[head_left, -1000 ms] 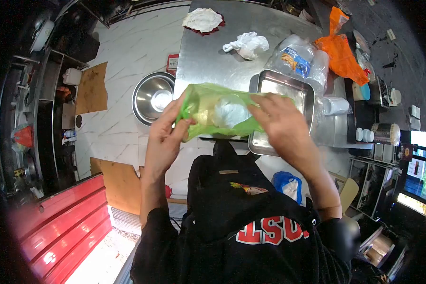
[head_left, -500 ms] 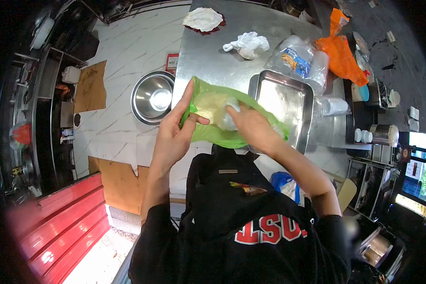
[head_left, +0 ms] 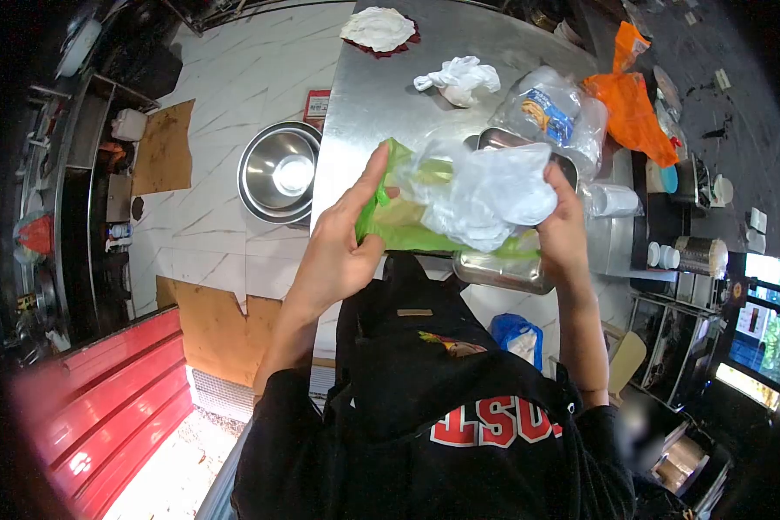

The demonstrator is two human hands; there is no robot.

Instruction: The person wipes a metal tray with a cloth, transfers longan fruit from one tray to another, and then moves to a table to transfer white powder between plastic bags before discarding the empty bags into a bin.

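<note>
Spreading the left hand at the left end of a translucent green plastic bag, with extended fingers along its far-left edge and the thumb apart at the near side. Pinching the right edge of a crumpled, whitish, see-through plastic bag between the thumb and fingers of the right hand. Holding the whitish bag just left of the right hand, touching its fingertips, and right of the left hand, apart from it. Overlapping the green bag's middle and right part with the whitish bag; cannot tell how much is inside.

Reaching over the near edge of a stainless-steel table, with both bags in front of a rectangular metal tray and partly hiding it. Showing beyond the tray, to the far right, clear plastic packaging with a blue label, next to a bright orange plastic bag. Showing farther off a knotted white plastic bag and, at the far left of the tabletop, a white rounded item on dark red material. Showing nested round steel bowls left of the table, well apart from the right hand.
</note>
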